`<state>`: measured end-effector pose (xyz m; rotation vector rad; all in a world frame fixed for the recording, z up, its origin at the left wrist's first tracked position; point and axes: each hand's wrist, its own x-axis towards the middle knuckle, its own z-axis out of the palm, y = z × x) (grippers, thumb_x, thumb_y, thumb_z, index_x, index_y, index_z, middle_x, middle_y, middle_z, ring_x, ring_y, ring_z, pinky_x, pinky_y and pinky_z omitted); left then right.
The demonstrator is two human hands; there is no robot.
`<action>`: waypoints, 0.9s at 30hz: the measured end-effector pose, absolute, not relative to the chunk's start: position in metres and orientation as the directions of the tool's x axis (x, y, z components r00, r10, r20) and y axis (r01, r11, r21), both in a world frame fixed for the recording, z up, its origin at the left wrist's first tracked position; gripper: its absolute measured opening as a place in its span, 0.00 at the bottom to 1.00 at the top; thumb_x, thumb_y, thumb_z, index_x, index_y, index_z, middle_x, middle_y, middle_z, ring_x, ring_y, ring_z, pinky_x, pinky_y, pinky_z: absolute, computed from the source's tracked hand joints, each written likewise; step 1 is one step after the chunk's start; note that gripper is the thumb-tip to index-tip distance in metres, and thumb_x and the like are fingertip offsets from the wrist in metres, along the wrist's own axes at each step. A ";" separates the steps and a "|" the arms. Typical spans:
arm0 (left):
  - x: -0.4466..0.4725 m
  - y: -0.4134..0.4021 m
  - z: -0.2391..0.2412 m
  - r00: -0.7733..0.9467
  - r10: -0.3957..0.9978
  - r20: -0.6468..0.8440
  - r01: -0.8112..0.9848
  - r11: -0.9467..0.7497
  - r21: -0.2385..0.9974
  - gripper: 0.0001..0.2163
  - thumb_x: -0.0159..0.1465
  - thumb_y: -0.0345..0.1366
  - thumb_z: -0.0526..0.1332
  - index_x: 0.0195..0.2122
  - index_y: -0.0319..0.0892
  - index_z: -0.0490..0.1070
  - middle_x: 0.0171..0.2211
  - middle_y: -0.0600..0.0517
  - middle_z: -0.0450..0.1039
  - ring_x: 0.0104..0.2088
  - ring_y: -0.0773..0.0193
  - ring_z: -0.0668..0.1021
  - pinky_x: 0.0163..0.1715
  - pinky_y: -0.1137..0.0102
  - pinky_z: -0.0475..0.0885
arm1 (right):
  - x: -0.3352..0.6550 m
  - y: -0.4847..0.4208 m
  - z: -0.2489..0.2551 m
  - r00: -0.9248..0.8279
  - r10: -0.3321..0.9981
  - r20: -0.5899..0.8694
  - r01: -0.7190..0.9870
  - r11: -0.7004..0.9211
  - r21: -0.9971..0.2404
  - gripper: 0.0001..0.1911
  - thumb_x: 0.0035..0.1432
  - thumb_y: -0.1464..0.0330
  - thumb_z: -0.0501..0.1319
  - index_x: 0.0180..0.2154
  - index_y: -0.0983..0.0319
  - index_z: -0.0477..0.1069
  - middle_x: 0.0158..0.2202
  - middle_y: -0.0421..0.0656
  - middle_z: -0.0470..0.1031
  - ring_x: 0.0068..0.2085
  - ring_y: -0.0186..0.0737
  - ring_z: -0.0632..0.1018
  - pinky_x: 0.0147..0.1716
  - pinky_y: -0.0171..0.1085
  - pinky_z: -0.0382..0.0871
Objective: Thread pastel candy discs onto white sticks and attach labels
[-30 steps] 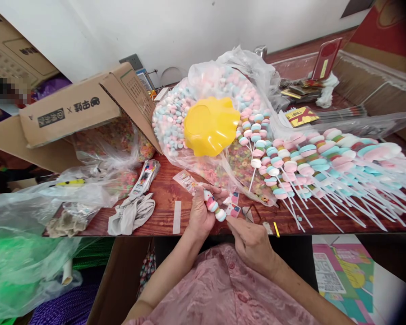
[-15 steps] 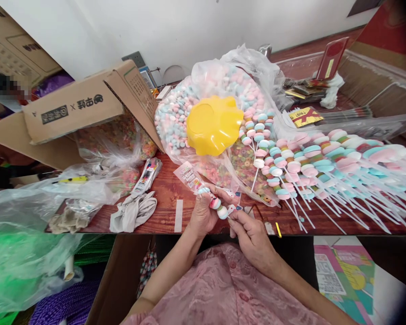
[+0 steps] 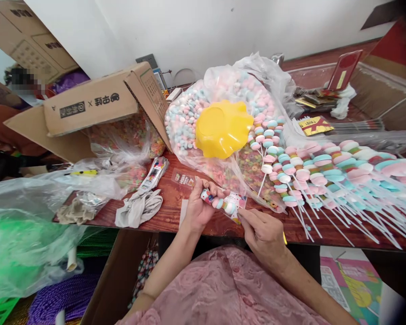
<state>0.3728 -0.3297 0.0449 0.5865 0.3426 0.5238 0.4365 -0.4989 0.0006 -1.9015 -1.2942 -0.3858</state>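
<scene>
My left hand [image 3: 198,205] is wrapped round a printed clear wrapper [image 3: 236,201] with a candy skewer [image 3: 219,204] of pale and coloured pieces inside it. The wrapper's other end sticks out beyond the fingers, over the table. At the wrapper's lower right end, my right hand [image 3: 262,228] is closed in a pinch; the fingertips hide what exactly lies between them. Finished-looking candy skewers [image 3: 325,174] on white sticks lie piled to the right. A yellow wavy-rimmed bowl [image 3: 223,128] rests on a bag of pastel candies [image 3: 186,113] behind the hands.
To the left stand an open cardboard box [image 3: 94,106], a stack of printed wrappers [image 3: 154,174] and a crumpled pale glove [image 3: 138,207]. A yellow twist-tie packet [image 3: 315,125] lies at the back right. Purple cords [image 3: 66,293] sit below the table edge.
My left hand has turned the wrapped skewer flatter, and its far end now points left. My right hand has shifted slightly right along with the view.
</scene>
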 end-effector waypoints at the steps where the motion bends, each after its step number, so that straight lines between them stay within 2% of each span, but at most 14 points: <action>1: 0.374 -0.331 0.046 0.808 0.560 -0.186 -0.375 0.730 0.571 0.18 0.65 0.48 0.60 0.23 0.42 0.65 0.19 0.57 0.65 0.23 0.67 0.73 0.44 0.59 0.74 | 0.435 -0.498 0.000 0.440 0.648 0.622 0.880 -0.171 -0.444 0.12 0.63 0.76 0.55 0.42 0.64 0.77 0.30 0.46 0.79 0.30 0.37 0.78 0.32 0.34 0.69; 4: 0.376 -0.333 0.044 0.770 0.592 -0.239 -0.421 0.752 0.506 0.19 0.66 0.49 0.58 0.24 0.42 0.64 0.20 0.57 0.66 0.24 0.66 0.73 0.43 0.60 0.74 | 0.431 -0.495 -0.002 0.480 0.641 0.599 0.851 -0.174 -0.495 0.14 0.63 0.75 0.54 0.44 0.63 0.76 0.33 0.47 0.79 0.32 0.38 0.79 0.32 0.35 0.71; 7: 0.377 -0.334 0.038 0.763 0.610 -0.215 -0.459 0.745 0.484 0.18 0.65 0.50 0.59 0.24 0.42 0.65 0.21 0.56 0.66 0.25 0.66 0.74 0.42 0.61 0.74 | 0.426 -0.491 -0.002 0.541 0.605 0.584 0.794 -0.139 -0.592 0.13 0.65 0.75 0.53 0.44 0.62 0.74 0.34 0.46 0.80 0.33 0.39 0.80 0.33 0.35 0.73; 11: 0.374 -0.335 0.031 0.757 0.635 -0.154 -0.463 0.688 0.559 0.18 0.64 0.49 0.61 0.24 0.42 0.66 0.21 0.56 0.68 0.25 0.66 0.74 0.42 0.63 0.73 | 0.422 -0.491 -0.003 0.581 0.582 0.569 0.743 -0.093 -0.663 0.13 0.64 0.75 0.54 0.46 0.61 0.73 0.35 0.45 0.80 0.33 0.38 0.80 0.33 0.35 0.73; 14: 0.373 -0.339 0.028 0.768 0.630 -0.115 -0.434 0.644 0.630 0.19 0.64 0.50 0.61 0.23 0.42 0.67 0.21 0.56 0.68 0.26 0.65 0.75 0.41 0.64 0.73 | 0.422 -0.492 -0.007 0.525 0.629 0.573 0.787 -0.104 -0.608 0.16 0.64 0.77 0.52 0.48 0.62 0.72 0.33 0.45 0.78 0.33 0.39 0.79 0.33 0.35 0.72; 17: 0.373 -0.343 0.029 0.770 0.623 -0.135 -0.419 0.654 0.630 0.19 0.65 0.51 0.60 0.23 0.42 0.67 0.21 0.55 0.68 0.25 0.65 0.74 0.41 0.63 0.73 | 0.423 -0.493 -0.010 0.455 0.693 0.559 0.857 -0.171 -0.485 0.19 0.62 0.79 0.49 0.49 0.65 0.72 0.33 0.47 0.77 0.33 0.40 0.78 0.32 0.36 0.71; 22: 0.374 -0.342 0.039 0.773 0.568 -0.282 -0.416 0.790 0.451 0.23 0.66 0.55 0.54 0.22 0.42 0.64 0.20 0.55 0.65 0.24 0.65 0.73 0.41 0.61 0.73 | 0.430 -0.493 -0.011 0.382 0.789 0.481 0.921 -0.280 -0.272 0.19 0.58 0.81 0.50 0.45 0.64 0.74 0.31 0.45 0.77 0.28 0.36 0.75 0.25 0.33 0.63; 25: 0.373 -0.337 0.043 0.781 0.504 -0.370 -0.375 0.851 0.367 0.25 0.68 0.55 0.48 0.22 0.41 0.62 0.19 0.55 0.62 0.23 0.65 0.71 0.41 0.59 0.74 | 0.433 -0.493 -0.010 0.366 0.811 0.456 0.927 -0.277 -0.252 0.19 0.57 0.81 0.50 0.43 0.64 0.75 0.31 0.45 0.77 0.26 0.35 0.74 0.23 0.33 0.60; 27: 0.372 -0.334 0.043 0.776 0.486 -0.402 -0.361 0.865 0.348 0.26 0.68 0.55 0.46 0.22 0.41 0.62 0.19 0.55 0.62 0.23 0.65 0.71 0.41 0.58 0.74 | 0.435 -0.493 -0.007 0.353 0.822 0.447 0.925 -0.237 -0.296 0.20 0.58 0.82 0.49 0.43 0.64 0.75 0.32 0.44 0.77 0.27 0.35 0.75 0.24 0.33 0.61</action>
